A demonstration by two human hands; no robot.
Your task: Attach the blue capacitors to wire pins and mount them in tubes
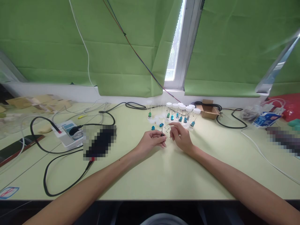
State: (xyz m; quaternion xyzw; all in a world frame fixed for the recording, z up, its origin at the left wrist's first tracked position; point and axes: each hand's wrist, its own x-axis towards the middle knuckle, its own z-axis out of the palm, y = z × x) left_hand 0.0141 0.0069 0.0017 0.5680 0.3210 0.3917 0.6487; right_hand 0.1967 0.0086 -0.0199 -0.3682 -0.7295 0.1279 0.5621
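My left hand (152, 139) is closed in a pinch on a small dark piece (162, 135) with a thin upright rod; its exact kind is too small to tell. Just to the right, my right hand (180, 136) has its index finger stretched out and its other fingers loosely bent. Its fingertip is over thin bent metal pins (167, 127) on the table; whether it touches them is unclear. Two loose blue pieces, one a small blue knob (153, 128), lie beyond my left hand. Behind them stand several clear tubes with white caps (197, 111), holding green or blue pieces.
A white power strip (67, 137) with black cables and a blurred dark device (100, 142) lie on the left. An open cardboard box (209, 111) stands at the back right, near a blue-and-white packet (266, 120). The pale table (168, 181) ends at a front edge.
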